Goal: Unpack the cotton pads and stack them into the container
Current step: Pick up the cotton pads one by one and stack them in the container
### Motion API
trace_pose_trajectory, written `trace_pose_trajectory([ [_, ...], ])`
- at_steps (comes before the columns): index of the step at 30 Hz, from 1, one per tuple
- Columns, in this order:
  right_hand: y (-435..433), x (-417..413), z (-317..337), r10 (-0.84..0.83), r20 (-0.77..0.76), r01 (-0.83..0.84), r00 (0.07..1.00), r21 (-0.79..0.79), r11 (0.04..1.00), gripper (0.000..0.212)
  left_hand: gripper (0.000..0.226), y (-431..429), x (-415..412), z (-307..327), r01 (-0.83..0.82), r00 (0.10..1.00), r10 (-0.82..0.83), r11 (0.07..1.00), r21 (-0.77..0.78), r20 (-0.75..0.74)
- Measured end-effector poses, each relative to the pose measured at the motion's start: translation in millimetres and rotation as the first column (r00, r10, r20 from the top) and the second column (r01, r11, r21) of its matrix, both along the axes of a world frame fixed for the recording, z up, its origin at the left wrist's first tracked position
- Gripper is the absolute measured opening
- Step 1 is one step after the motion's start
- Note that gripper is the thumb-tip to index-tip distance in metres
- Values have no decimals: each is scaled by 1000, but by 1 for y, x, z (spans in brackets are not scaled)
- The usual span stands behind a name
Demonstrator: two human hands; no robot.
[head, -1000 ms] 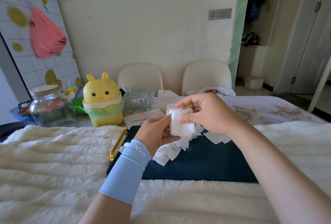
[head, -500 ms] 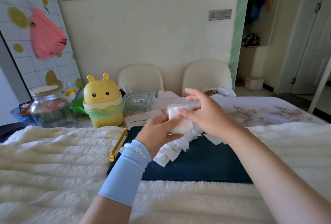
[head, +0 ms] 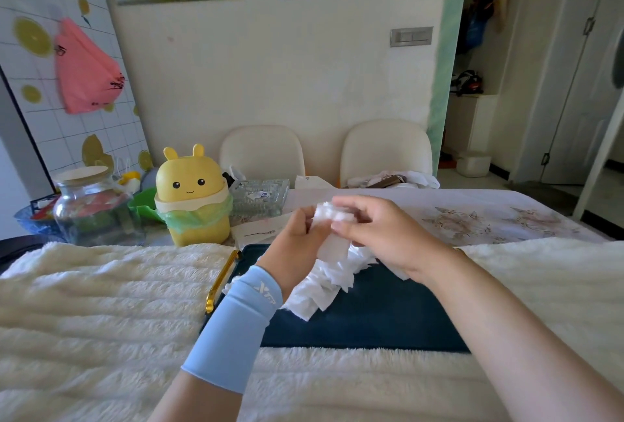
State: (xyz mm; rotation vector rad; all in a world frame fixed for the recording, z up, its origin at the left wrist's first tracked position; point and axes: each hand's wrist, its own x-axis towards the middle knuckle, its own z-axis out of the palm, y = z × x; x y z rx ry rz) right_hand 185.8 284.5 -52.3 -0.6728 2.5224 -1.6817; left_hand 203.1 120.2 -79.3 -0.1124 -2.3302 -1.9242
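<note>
1. Nearest to us, a fluffy white cover (head: 101, 303) lies over the surface, and our left forearm wears a pale blue sleeve (head: 236, 327).
2. On that cover sits a dark blue tray (head: 371, 320) with a gold handle (head: 223, 281) at its left edge. A heap of loose pads (head: 320, 290) lies scattered on the tray, just below our hands.
3. Above the tray both hands are closed on one small stack of pads (head: 332, 219). Our left hand (head: 297, 239) curls its fingers round the lower part from the left. Our right hand (head: 381, 232) pinches the upper edge between thumb and fingertips. The stack is raised off the tray, with its lower end close to the heap.
4. We judge the pads to be very light, soft and limp, so they are likely to slide over each other and fray at the edges. The best hold is probably across the flat faces, with the thumb on one face and the fingers on the other, squeezed only lightly. A grip on one corner would probably let the stack fan out.
5. Farther off stand a yellow bunny-eared bin (head: 192, 195) with a green liner, a lidded glass jar (head: 87, 205) to its left and a clear glass dish (head: 260, 197) to its right. We cannot tell which of these is the container.
6. Farthest back, two pale chairs (head: 263, 151) stand against the wall.
</note>
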Motion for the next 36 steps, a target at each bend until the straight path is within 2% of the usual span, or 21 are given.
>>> trace_pose_trajectory([
  [2, 7, -4, 3, 2, -10, -3, 1000, -51, 999, 34, 35, -3, -2, 3, 41, 999, -41, 999, -7, -18],
  [4, 14, -9, 5, -21, -10, 21, 1000, -51, 998, 34, 42, -8, -6, 7, 109, 994, -109, 994, -17, -17],
  [9, 25, -21, 22, 37, 117, -55, 992, 149, 987, 26, 53, -11, -23, 26, 125, 992, -125, 986, -108, 8],
  [12, 32, -36, 37, -22, 85, -1, 996, 260, 966, 13, 55, -5, -40, 40, 159, 987, -158, 981, -114, 19],
  [13, 35, -44, 42, -36, 78, 12, 996, 280, 960, 17, 54, -3, -47, 43, 165, 986, -165, 979, -120, 13],
  [15, 39, -61, 49, -73, 57, 53, 996, 293, 955, 15, 49, 1, -64, 47, 136, 989, -144, 972, -190, -32],
  [19, 43, -97, 47, -214, 53, 198, 975, 211, 957, 16, 40, 11, -105, 49, -33, 991, -19, 923, -384, -130],
  [21, 44, -112, 40, -266, 50, 248, 963, 229, 941, 17, 29, 18, -125, 46, -40, 997, -5, 845, -533, -82],
  [24, 43, -130, 28, -336, 48, 310, 941, 277, 909, 18, 28, 29, -145, 38, 55, 998, -30, 575, -816, 46],
  [27, 35, -149, 15, -386, 58, 345, 921, 342, 874, 23, 43, 36, -154, 27, 208, 977, -14, 319, -925, 215],
  [29, 27, -158, 7, -388, 58, 332, 920, 412, 849, 27, 46, 35, -159, 22, 269, 959, 28, 215, -939, 281],
  [31, 19, -161, 1, -363, 84, 284, 928, 471, 835, 30, 45, 29, -161, 20, 251, 967, 12, 155, -955, 256],
  [32, 15, -163, -2, -347, 115, 254, 931, 479, 840, 31, 43, 27, -163, 18, 242, 969, 6, 158, -957, 246],
  [35, 8, -167, -9, -315, 189, 179, 930, 516, 838, 29, 37, 19, -165, 16, 215, 976, 2, 194, -957, 220],
  [36, 7, -168, -10, -312, 195, 163, 930, 543, 824, 27, 35, 16, -168, 13, 207, 977, 1, 237, -949, 213],
])
